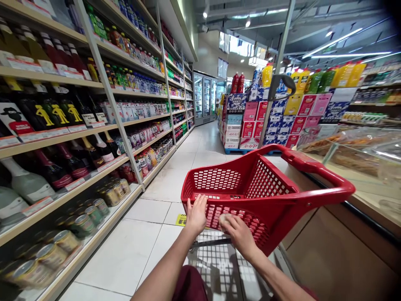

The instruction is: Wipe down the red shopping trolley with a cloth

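Cart (282,215), perforated plastic; left hand (197,215) spread on rim (228,202), right hand (239,234) pinching whitish wad (222,220).

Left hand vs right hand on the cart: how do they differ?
Pose: the left hand lies with fingers extended over the rim of the red cart; the right hand is curled, lower, at its slotted side.
Load: the right hand grips a small pale wad; the left hand shows nothing held.
Shared: both are bare and at the same side.
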Available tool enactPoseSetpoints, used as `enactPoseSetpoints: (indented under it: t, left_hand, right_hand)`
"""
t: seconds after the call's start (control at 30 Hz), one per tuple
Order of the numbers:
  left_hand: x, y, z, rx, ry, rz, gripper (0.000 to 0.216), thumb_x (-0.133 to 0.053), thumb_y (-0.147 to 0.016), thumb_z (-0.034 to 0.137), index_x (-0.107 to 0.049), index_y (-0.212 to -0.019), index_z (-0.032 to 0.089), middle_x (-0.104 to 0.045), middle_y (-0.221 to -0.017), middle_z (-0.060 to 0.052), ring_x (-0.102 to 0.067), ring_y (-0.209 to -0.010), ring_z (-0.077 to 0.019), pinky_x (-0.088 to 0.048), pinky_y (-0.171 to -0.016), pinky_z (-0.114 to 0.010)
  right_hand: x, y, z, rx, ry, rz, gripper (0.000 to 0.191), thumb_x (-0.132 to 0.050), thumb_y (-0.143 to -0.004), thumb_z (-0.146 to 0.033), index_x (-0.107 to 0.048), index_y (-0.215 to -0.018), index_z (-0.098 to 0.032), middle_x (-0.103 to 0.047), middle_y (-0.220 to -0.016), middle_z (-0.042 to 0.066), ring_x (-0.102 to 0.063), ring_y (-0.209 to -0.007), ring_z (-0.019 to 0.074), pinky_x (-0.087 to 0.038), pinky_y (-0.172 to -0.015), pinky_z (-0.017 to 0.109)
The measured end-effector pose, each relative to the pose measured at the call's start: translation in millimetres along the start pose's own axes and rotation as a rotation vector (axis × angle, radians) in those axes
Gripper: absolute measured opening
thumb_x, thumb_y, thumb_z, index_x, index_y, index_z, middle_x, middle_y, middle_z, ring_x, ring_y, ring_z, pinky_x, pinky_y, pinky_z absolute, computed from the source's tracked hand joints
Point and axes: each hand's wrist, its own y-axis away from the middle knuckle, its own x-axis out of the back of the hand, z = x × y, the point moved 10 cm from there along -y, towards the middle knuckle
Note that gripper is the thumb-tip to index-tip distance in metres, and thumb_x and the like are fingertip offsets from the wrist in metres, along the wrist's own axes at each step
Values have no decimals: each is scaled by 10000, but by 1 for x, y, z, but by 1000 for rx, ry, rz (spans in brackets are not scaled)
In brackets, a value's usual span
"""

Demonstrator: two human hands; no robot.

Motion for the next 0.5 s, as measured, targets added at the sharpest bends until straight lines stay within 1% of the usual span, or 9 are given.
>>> enactPoseSetpoints:
  t: [0.07, 0.13, 0.2, 0.27, 0.33, 0.37, 0.43, 0.5]
  left_hand:
    - [1, -3, 10, -3, -22, 9, 610, -338, -718, 66, -320, -1324, 136, -306, -1417, -74, -188, -1328, -184, -27, -1080, -514]
    - [-1, -7, 26, -41, -20, 7, 642, -339, -697, 55, -302, -1333, 132, -275, -1432, -62, -163, -1335, -178, -46, -1087, -494]
    - [-7, -10, 40, -71, -1, -4, 649, -329, -696, 52, -292, -1340, 128, -273, -1433, -50, -150, -1338, -173, -83, -1092, -470]
    - [-11, -12, 46, -66, 7, -2, 627, -317, -708, 55, -305, -1333, 110, -309, -1418, -57, -163, -1335, -178, -108, -1093, -454]
    - [-12, -13, 46, -61, -2, 18, 613, -307, -716, 49, -316, -1326, 99, -331, -1406, -66, -175, -1332, -178, -116, -1094, -446]
    - [-13, -13, 45, -65, -9, 28, 613, -305, -716, 43, -318, -1326, 100, -332, -1405, -67, -178, -1331, -176, -119, -1094, -444]
    - [-13, -13, 43, -60, -21, 44, 620, -312, -709, 35, -320, -1325, 104, -328, -1407, -72, -182, -1330, -177, -125, -1093, -448]
    - [-13, -13, 45, -37, -28, 57, 624, -330, -698, 39, -326, -1320, 96, -335, -1402, -87, -190, -1328, -191, -124, -1090, -465]
  right_hand:
    - [21, -13, 10, -42, 29, 83, 315, -404, -863, -195, -542, -1147, -206, -596, -1077, 78, -488, -1039, 192, -430, -872, 346]
    - [36, -32, 21, -89, 88, 130, 341, -411, -860, -184, -513, -1185, -198, -563, -1159, 84, -434, -1128, 208, -385, -928, 370]
    - [37, -47, 31, -123, 169, 94, 349, -437, -844, -165, -513, -1183, -196, -540, -1205, 87, -393, -1174, 228, -350, -952, 398]
    - [33, -52, 41, -116, 228, 17, 355, -464, -826, -153, -519, -1172, -209, -541, -1211, 80, -387, -1178, 235, -333, -957, 409]
    - [40, -44, 57, -90, 245, -30, 345, -473, -819, -150, -533, -1151, -224, -555, -1195, 63, -406, -1161, 221, -332, -959, 393]
    - [49, -36, 68, -83, 248, -32, 332, -470, -821, -151, -543, -1135, -227, -564, -1183, 57, -415, -1150, 213, -336, -956, 382]
    - [79, -19, 94, -92, 270, 11, 307, -450, -826, -144, -567, -1100, -217, -572, -1167, 61, -420, -1144, 212, -341, -955, 377]
    - [113, -5, 117, -129, 316, 91, 308, -420, -823, -115, -587, -1069, -195, -562, -1173, 82, -409, -1154, 223, -337, -965, 395]
